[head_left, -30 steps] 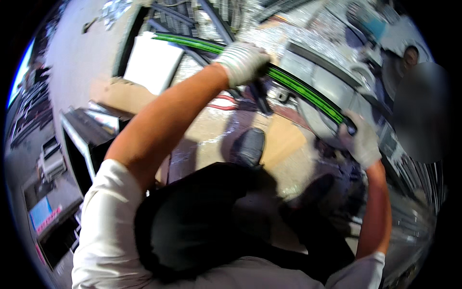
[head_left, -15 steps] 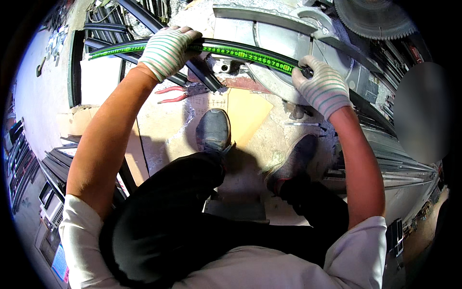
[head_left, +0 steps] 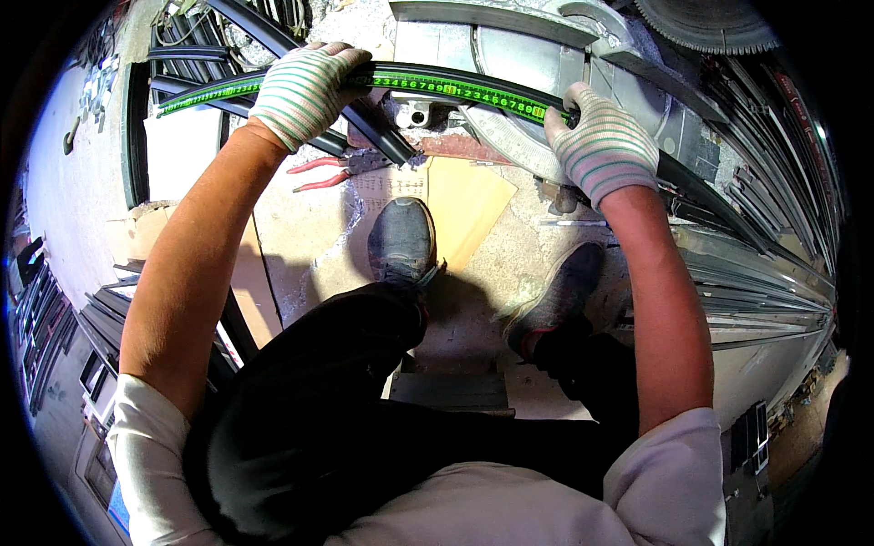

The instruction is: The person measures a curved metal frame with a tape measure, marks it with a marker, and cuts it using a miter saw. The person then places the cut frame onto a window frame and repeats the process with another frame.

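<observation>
A long black profile bar (head_left: 510,85) runs left to right across the upper view, looking bowed in the fisheye picture. Along its near side lies a bright green tape measure (head_left: 496,99) with dark markings. My left hand (head_left: 305,98), in a white glove with green stripes, is closed round the bar and tape, left of the middle. My right hand (head_left: 608,146), gloved alike, grips the bar and tape farther right, its thumb by the tape's visible end. The fingers of both hands are partly hidden. Past my right hand a black bar continues to the lower right.
Beyond the bar stands a grey metal saw base (head_left: 519,68) with a toothed round blade (head_left: 715,25) at upper right. Red-handled pliers (head_left: 320,173) lie on the floor near a cardboard piece (head_left: 466,205). Metal profiles (head_left: 737,282) are stacked at right, more (head_left: 45,318) at left.
Both hands and the bar with the tape sit slightly higher and farther left in the picture; the surroundings have shifted a little too. Both hands keep their grip.
</observation>
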